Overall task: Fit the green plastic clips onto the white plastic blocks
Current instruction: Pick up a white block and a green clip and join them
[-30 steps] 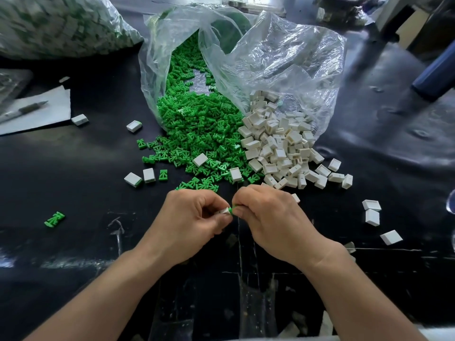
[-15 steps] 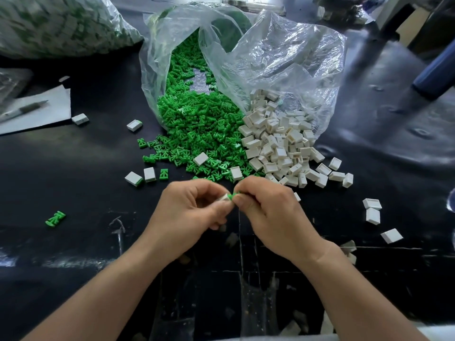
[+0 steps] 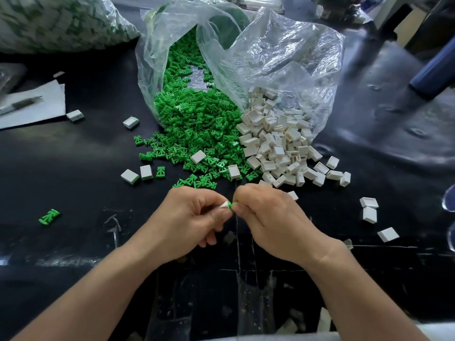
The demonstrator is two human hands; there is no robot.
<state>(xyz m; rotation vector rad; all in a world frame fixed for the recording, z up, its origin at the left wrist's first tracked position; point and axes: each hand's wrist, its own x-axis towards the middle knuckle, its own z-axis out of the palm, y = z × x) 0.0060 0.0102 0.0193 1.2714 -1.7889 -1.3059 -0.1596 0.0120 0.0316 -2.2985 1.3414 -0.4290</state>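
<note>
Your left hand (image 3: 194, 217) and right hand (image 3: 268, 222), pressed together, have shifted. Half a second ago they had lifted toward the heap of green clips (image 3: 197, 134); now they sit slightly nearer to you again, though farther out than a second ago. Between your fingers, more of the white block (image 3: 223, 205) now shows as a pale corner on the left side. The green clip (image 3: 230, 206) touching it on the right side is plainer to see. The lower fingers of your left hand now hang further below the palm.
</note>
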